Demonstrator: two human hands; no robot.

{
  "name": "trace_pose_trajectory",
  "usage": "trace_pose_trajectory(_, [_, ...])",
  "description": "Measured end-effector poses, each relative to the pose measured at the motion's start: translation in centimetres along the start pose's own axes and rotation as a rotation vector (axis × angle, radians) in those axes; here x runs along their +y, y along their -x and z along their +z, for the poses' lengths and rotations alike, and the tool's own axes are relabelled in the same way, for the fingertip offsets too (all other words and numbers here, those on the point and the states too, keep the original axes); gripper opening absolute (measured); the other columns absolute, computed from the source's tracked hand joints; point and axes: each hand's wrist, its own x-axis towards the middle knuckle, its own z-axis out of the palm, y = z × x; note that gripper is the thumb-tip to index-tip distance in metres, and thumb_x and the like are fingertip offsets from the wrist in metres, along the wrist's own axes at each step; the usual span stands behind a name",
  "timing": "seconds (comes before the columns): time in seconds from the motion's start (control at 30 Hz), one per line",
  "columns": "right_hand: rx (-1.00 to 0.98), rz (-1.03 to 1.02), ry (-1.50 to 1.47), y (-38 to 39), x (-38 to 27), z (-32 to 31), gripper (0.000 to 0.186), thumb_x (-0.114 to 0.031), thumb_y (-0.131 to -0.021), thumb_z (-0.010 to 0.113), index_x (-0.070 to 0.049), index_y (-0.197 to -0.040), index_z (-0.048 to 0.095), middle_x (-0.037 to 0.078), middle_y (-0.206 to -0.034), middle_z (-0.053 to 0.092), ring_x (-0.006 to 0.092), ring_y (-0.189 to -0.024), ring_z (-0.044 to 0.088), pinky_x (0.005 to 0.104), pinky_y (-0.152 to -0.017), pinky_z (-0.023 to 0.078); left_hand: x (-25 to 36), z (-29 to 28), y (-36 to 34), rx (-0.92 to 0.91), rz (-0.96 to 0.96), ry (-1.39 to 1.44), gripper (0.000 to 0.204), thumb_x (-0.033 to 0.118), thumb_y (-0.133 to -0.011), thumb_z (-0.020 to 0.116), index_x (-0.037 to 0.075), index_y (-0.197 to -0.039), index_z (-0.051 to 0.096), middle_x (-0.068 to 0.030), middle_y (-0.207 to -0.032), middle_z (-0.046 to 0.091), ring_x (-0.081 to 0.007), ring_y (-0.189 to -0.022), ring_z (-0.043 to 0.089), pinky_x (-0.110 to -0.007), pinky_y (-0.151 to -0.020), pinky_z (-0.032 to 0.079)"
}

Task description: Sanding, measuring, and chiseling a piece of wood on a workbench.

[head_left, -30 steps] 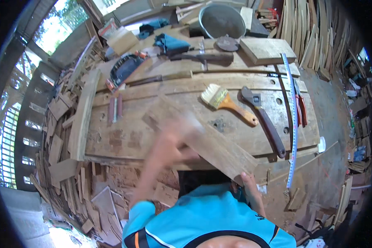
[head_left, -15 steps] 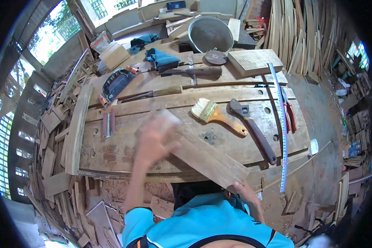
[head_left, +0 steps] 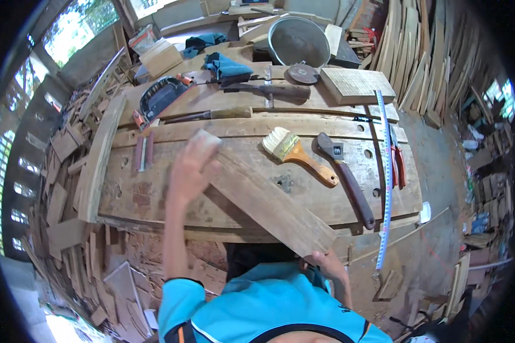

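A long pale wooden plank (head_left: 266, 206) lies diagonally over the workbench (head_left: 131, 203), its near end past the front edge. My right hand (head_left: 329, 264) grips that near end, thumb on top. At the far end, my left hand (head_left: 191, 171) has its fingers closed on a small whitish block (head_left: 207, 138) that rests on the plank; the block's exact kind is unclear. Right of the plank lie a wooden-handled paintbrush (head_left: 300, 160) and an adjustable wrench (head_left: 349, 186). A pink and silver narrow piece (head_left: 144, 153) is to the left.
A tape measure (head_left: 384, 223) overhangs the right edge beside red-handled pliers (head_left: 401, 168). Behind are a plane-like tool (head_left: 160, 100), chisels (head_left: 229, 112), a blue cloth (head_left: 226, 68), a thick board (head_left: 357, 86) and a metal basin (head_left: 297, 43). A loose board (head_left: 103, 154) lines the left end.
My left hand, blurred earlier, has moved up and left along the plank to its far end with the whitish block. My right hand stays on the near end.
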Motion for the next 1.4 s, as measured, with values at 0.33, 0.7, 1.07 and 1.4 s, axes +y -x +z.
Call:
trace_pose_trajectory(0.33, [0.000,0.010,-0.031,0.2,0.2,-0.4,0.055,-0.043,-0.075,0.063,0.002,-0.104,0.051,0.011,-0.088,0.059,0.0196,-0.071,0.058,0.0321,-0.060,0.048,14.2,3.1,6.7,-0.251,0.221,0.095,0.058,0.057,-0.074,0.053,0.022,-0.120,0.051,-0.0140,-0.135,0.033,-0.0301,-0.121,0.035,-0.044,-0.096,0.032])
trace_pose_trajectory(0.7, [-0.011,0.029,-0.021,-0.2,0.1,-0.4,0.055,-0.037,-0.074,0.065,0.004,-0.107,0.048,0.013,-0.090,0.059,0.0202,-0.075,0.059,0.0324,-0.063,0.049,11.2,1.9,2.6,-0.363,0.172,0.452,0.029,0.025,-0.087,0.047,0.008,-0.107,0.058,-0.0125,-0.117,0.050,-0.0300,-0.101,0.051,-0.037,-0.084,0.043])
trace_pose_trajectory(1.07, [-0.022,0.018,-0.005,-0.2,-0.2,-0.4,0.059,-0.040,-0.074,0.065,0.002,-0.111,0.046,0.012,-0.090,0.058,0.0197,-0.075,0.059,0.0320,-0.063,0.049,13.4,2.4,3.0,-0.371,0.183,0.135,0.037,0.030,-0.077,0.061,0.004,-0.103,0.059,-0.0086,-0.104,0.055,-0.0240,-0.092,0.054,-0.033,-0.080,0.046])
trace_pose_trajectory(1.4, [-0.050,0.028,-0.053,-0.4,0.1,-0.5,0.062,-0.037,-0.073,0.066,0.003,-0.114,0.043,0.013,-0.096,0.056,0.0201,-0.079,0.058,0.0323,-0.064,0.049,12.8,5.2,4.6,-0.229,0.538,0.212,0.039,0.008,-0.077,0.048,0.004,-0.116,0.050,-0.0096,-0.130,0.041,-0.0258,-0.123,0.036,-0.035,-0.098,0.036])
